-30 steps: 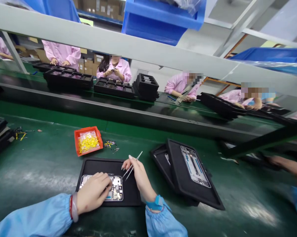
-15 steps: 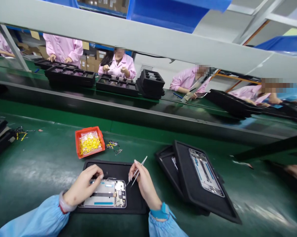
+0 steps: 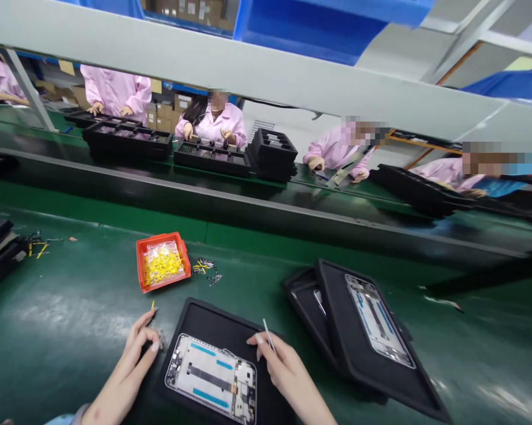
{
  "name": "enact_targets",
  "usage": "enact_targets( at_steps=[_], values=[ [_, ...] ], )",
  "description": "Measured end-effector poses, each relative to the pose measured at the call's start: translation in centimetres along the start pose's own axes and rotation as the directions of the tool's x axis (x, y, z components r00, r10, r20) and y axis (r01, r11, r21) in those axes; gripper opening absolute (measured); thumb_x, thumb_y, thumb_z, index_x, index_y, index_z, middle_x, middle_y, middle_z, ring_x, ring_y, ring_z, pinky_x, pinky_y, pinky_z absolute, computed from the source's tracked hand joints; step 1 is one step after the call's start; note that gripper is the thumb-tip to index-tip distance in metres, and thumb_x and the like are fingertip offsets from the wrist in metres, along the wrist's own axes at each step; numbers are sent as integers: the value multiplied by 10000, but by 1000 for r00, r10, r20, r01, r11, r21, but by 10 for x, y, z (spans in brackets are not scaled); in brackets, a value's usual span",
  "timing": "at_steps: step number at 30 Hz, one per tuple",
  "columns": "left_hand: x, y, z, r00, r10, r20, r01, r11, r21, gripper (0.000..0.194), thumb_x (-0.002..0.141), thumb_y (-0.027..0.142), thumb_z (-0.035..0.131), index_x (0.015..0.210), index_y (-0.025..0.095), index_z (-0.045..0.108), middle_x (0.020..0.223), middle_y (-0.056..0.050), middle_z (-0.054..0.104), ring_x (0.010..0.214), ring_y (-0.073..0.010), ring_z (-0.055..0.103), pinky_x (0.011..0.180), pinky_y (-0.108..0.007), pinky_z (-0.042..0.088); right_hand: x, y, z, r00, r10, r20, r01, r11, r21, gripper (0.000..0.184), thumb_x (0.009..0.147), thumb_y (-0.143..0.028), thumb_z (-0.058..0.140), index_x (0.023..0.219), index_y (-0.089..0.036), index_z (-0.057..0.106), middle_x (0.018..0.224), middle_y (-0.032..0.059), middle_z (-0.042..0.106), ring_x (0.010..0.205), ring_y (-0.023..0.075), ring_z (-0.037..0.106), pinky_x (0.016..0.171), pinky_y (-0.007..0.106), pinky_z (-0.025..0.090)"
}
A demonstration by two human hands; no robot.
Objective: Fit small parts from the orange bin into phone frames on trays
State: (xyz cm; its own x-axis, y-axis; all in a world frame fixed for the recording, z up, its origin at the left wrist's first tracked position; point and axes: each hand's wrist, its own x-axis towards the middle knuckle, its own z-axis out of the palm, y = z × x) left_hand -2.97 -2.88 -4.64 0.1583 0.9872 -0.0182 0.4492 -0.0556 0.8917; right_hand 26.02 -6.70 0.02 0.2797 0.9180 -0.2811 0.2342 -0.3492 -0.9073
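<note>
My left hand (image 3: pixel 133 360) is beside the left edge of a black tray (image 3: pixel 212 319), its thumb and index finger close together. A small yellow strip (image 3: pixel 153 304) shows at the tip of one of its fingers; how it is held is partly hidden. In the tray lies an opened phone frame (image 3: pixel 210 378), angled, with blue strips, a dark ribbon cable and a circuit board at its right end. My right hand (image 3: pixel 281 360) is closed on metal tweezers (image 3: pixel 269 335) above the tray's right side. The tweezers' tips are hidden behind the fingers.
A red bin (image 3: pixel 142 265) holds yellow pieces, with small black and yellow parts (image 3: pixel 206 268) scattered beside it. To the right, stacked black trays (image 3: pixel 336 330) carry another phone frame (image 3: pixel 376 319). Co-workers in pink sit behind a raised ledge (image 3: pixel 248 198).
My left hand has left the phone frame and moved left, off the tray. Tray and phone frame have turned clockwise and come nearer. My right hand moved right and down with the tweezers.
</note>
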Motion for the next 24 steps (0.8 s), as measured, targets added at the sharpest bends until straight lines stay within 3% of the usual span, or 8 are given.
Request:
enact_targets(
  at_steps=[2, 5, 7, 10, 13, 17, 20, 24],
  values=[
    [-7, -7, 9, 999, 22, 47, -22, 1000, 8, 361, 919, 445, 323, 765, 216, 556, 1385, -96, 428, 1279, -257, 403, 1029, -429, 380, -10, -3, -8, 999, -38, -21, 36, 997, -73, 538, 745, -693, 480, 764, -183, 650, 577, -23, 488, 428, 98, 425, 403, 217, 348],
    [-14, -9, 20, 993, 54, 105, -55, 998, 4, 343, 910, 427, 352, 740, 210, 556, 1393, -103, 438, 1226, -265, 468, 1017, -432, 388, -24, -9, -25, 970, -146, -193, 88, 956, -281, 504, 774, -670, 430, 746, -204, 619, 664, 31, 563, 605, 175, 552, 559, 257, 443],
    [-16, -7, 24, 990, 69, 127, -68, 998, -17, 308, 896, 431, 385, 774, 217, 571, 1344, -104, 497, 1209, -268, 489, 1027, -442, 374, -33, -5, -33, 945, -121, -304, -31, 892, -451, 468, 760, -661, 429, 664, -225, 570, 681, 47, 582, 631, 204, 571, 571, 274, 441],
    [-19, -3, 30, 987, 94, 130, -87, 995, -53, 258, 869, 448, 439, 873, 241, 591, 1206, -98, 609, 1176, -277, 522, 1040, -473, 351, -44, 14, -31, 948, 17, -317, -192, 826, -529, 453, 704, -670, 467, 561, -241, 473, 612, 21, 560, 561, 200, 560, 550, 285, 436],
    [-20, 1, 33, 990, 81, 116, -69, 992, -104, 272, 849, 452, 478, 1000, 253, 586, 1098, -104, 661, 1061, -296, 598, 968, -479, 434, -51, 33, -18, 951, 61, -304, -186, 897, -400, 436, 664, -662, 556, 594, -245, 452, 630, 13, 574, 626, 220, 597, 630, 311, 476],
    [-20, 2, 28, 997, 60, 55, -49, 983, -180, 322, 826, 470, 500, 1056, 260, 579, 1250, -125, 577, 959, -310, 639, 818, -436, 535, -54, 38, -8, 956, 120, -269, -123, 992, 7, 378, 651, -545, 695, 775, -231, 526, 804, 42, 675, 823, 251, 646, 743, 324, 518],
    [-19, 3, 21, 998, 62, -3, -61, 974, -220, 337, 772, 503, 557, 1012, 270, 601, 1341, -104, 504, 1029, -333, 610, 798, -416, 547, -54, 31, -8, 964, 129, -232, -74, 970, 233, 421, 606, -454, 773, 887, -216, 570, 919, 60, 706, 905, 257, 652, 817, 337, 524],
    [-16, 14, 11, 1000, 15, -18, -19, 966, -257, 319, 765, 522, 562, 952, 267, 609, 1346, -80, 499, 1084, -360, 579, 788, -435, 555, -53, 13, -5, 969, 156, -193, -75, 925, 373, 462, 563, -424, 812, 918, -207, 612, 969, 63, 716, 953, 266, 652, 837, 346, 529]
  ],
)
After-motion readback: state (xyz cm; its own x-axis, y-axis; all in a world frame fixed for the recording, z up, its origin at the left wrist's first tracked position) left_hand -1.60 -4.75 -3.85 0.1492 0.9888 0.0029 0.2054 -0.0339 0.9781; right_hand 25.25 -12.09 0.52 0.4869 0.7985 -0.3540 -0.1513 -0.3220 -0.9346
